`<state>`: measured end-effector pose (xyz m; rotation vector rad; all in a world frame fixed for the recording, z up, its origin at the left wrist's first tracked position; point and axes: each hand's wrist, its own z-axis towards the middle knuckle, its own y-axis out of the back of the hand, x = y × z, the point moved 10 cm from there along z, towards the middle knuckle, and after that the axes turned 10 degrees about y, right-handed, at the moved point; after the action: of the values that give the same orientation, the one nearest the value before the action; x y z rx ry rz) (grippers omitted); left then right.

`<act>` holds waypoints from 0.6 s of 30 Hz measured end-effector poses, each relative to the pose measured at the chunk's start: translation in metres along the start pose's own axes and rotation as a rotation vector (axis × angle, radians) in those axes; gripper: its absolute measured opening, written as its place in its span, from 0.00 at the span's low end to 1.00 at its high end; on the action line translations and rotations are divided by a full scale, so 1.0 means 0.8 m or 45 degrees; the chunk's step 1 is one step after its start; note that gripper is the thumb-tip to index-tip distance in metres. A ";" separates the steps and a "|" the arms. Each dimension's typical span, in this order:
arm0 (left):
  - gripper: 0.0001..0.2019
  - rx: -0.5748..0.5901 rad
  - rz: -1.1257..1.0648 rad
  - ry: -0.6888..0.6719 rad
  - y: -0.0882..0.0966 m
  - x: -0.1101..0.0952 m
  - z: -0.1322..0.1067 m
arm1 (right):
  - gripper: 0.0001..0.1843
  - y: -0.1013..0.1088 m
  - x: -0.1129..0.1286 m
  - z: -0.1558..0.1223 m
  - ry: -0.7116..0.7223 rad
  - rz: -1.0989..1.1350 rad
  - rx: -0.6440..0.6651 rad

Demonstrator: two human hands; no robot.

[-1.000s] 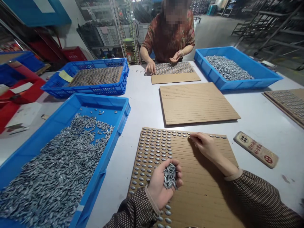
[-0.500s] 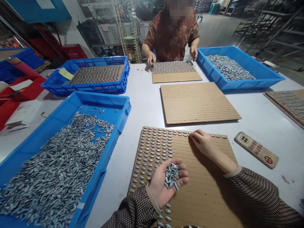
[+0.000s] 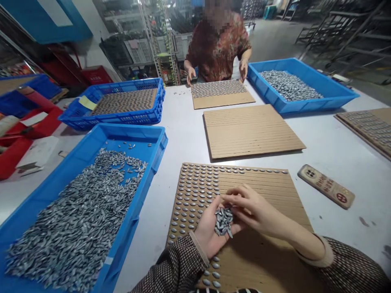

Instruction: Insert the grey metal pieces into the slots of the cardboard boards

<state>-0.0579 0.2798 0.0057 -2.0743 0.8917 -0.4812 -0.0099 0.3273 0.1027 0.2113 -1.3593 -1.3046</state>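
Note:
My left hand (image 3: 210, 232) is palm up over the board, cupping a small heap of spindle-shaped grey metal pieces (image 3: 223, 221). Above that heap my right hand (image 3: 256, 209) reaches in from the right, its fingers apart and bent, the tips beside the left thumb and palm. No piece shows between them, though some tips are partly hidden. Under both hands lies a grooved cardboard board (image 3: 259, 260). Rows of the same pieces cover its left side and run along its far edge. At my left, a blue tray (image 3: 159, 142) holds a large loose pile of them.
Beyond my board lies a stack of bare grooved boards (image 3: 250, 130). Across the table, a co-worker's hands touch a partly filled board (image 3: 224, 101). Another blue tray (image 3: 330, 103), a blue crate (image 3: 128, 118) and a phone-shaped object (image 3: 326, 186) stand around; filled boards (image 3: 369, 126) lie right.
My right hand has drawn back from the board's far edge to the heap in my left palm. The left hand stays nearly in place. The co-worker's hands have shifted slightly.

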 end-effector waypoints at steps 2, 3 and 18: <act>0.16 0.004 0.014 0.002 -0.004 0.003 0.002 | 0.20 -0.005 0.010 0.002 0.019 -0.034 0.052; 0.17 0.003 0.019 0.006 -0.005 0.005 0.002 | 0.19 -0.005 0.011 0.001 0.024 -0.071 0.059; 0.15 0.008 0.124 0.051 -0.006 0.015 0.017 | 0.13 -0.017 -0.011 -0.034 -0.010 -0.300 0.178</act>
<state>-0.0396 0.2803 0.0017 -2.0117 1.0080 -0.4739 0.0062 0.3142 0.0790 0.4742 -1.4668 -1.4055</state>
